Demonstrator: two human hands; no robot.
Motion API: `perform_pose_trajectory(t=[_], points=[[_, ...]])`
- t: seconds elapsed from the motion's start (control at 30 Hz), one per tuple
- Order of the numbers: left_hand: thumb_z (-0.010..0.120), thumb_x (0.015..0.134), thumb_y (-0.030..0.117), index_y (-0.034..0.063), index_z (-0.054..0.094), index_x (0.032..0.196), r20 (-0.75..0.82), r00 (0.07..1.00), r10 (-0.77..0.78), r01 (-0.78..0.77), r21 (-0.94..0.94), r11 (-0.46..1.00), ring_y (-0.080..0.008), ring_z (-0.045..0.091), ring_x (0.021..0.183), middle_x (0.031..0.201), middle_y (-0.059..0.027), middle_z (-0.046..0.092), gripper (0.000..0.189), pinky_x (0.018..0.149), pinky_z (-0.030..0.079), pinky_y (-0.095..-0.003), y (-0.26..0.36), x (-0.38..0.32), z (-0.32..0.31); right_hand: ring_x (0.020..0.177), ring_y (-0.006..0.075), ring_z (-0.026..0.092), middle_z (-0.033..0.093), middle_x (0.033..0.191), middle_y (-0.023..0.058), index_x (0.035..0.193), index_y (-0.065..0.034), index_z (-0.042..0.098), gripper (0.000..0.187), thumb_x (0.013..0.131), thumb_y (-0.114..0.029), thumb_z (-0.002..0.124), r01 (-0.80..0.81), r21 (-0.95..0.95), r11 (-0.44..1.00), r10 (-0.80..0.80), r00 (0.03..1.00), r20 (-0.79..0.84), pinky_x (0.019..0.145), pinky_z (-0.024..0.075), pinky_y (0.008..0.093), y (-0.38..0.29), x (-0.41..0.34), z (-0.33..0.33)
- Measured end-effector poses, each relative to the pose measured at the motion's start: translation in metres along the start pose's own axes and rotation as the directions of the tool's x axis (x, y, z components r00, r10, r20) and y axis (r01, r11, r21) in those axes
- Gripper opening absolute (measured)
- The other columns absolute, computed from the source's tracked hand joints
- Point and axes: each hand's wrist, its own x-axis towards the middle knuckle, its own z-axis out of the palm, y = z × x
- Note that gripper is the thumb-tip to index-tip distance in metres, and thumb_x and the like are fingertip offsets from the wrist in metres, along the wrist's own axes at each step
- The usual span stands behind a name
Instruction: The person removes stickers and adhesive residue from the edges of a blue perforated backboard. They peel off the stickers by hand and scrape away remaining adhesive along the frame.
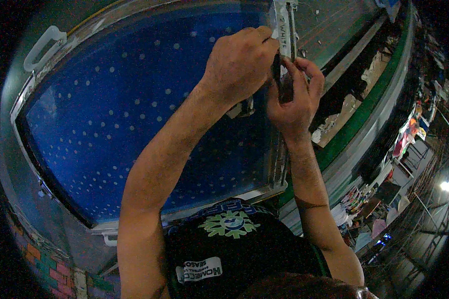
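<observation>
A large screen-printing frame (280,160) with blue mesh (134,93) marked with rows of pale dots lies before me. Pale tape (283,31) bearing handwriting covers its right bar. My left hand (243,63) is curled at that bar, knuckles up; its fingertips and anything between them are hidden. Just below it, my right hand (297,93) has its thumb on the inner side and its bent fingers on the outer side of the bar. A dark, narrow piece (277,71) shows between the hands; its kind is unclear. A small beige object (241,109) shows beneath my left wrist, over the mesh.
White plastic handles stick out at the frame's upper left (45,48) and lower edge (110,240). To the right run a green-edged long table (344,138) and torn pale material (340,112). Cluttered goods (408,138) stand farther right. Colored brick-pattern flooring (52,273) shows lower left.
</observation>
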Motion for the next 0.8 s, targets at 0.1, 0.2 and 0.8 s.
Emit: perform_pose_trajectory(t=[0.1,0.2,0.8], points=[[0.079,0.074,0.015,0.0088,0.073,0.1,-0.007,1.0,-0.009,0.009,0.027,1.0,-0.0296,0.072,0.09,0.1,-0.0077,0.07,0.027,0.077,0.061,-0.0408,0.002,0.0015,0.0006,0.12,0.0335,0.057,0.058,0.126,0.0179,0.124,-0.0016,0.07,0.046,0.084,-0.02,0.08,-0.019,0.019,1.0,0.019,1.0,0.005,0.103,0.047,0.0431,-0.0009,-0.0004,0.0001],[0.079,0.073,0.016,0.0098,0.073,0.097,-0.028,0.999,-0.021,0.022,0.038,0.999,-0.0288,0.072,0.088,0.098,-0.0069,0.07,0.025,0.075,0.061,-0.0403,0.0035,0.0028,0.0018,0.12,0.0342,0.056,0.058,0.126,0.0179,0.124,-0.0026,0.071,0.046,0.083,-0.02,0.081,-0.017,0.05,0.999,0.018,1.0,-0.011,0.103,0.0465,0.0439,-0.0001,-0.0008,0.0016],[0.074,0.081,0.02,0.0089,0.071,0.09,-0.068,0.997,-0.025,0.025,-0.005,1.0,-0.0303,0.072,0.081,0.092,-0.0077,0.069,0.014,0.069,0.06,-0.0408,0.0005,0.0036,0.0079,0.12,0.0372,0.057,0.058,0.13,0.0185,0.125,-0.0044,0.069,0.053,0.076,-0.021,0.077,-0.016,0.053,0.998,0.017,1.0,-0.001,0.103,0.0477,0.0476,0.0,-0.0018,0.0026]])
